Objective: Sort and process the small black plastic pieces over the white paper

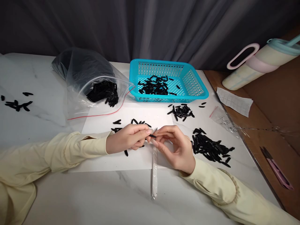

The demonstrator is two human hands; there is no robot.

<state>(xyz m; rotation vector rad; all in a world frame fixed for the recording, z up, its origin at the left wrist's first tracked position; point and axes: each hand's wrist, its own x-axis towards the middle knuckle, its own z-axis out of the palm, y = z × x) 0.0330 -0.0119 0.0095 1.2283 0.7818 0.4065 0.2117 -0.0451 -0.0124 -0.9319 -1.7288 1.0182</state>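
My left hand (127,139) pinches a small black piece (152,136) between thumb and fingers, its tip at the mouth of a narrow clear sleeve (154,170). My right hand (174,148) holds the top of that sleeve, which hangs down toward the table's front edge. Both hands meet over a white sheet (131,120) in the middle of the table. Several loose black pieces (138,122) lie just beyond my left hand. A larger heap of black pieces (209,147) sits right of my right hand.
A turquoise basket (199,89) with black pieces stands at the back. A clear zip bag (77,78) of black pieces lies at the back left. Another small heap (181,111) sits before the basket, scattered pieces (17,104) at far left. A pastel bottle (257,62), paper slip (234,101) and pink snips (277,170) lie right.
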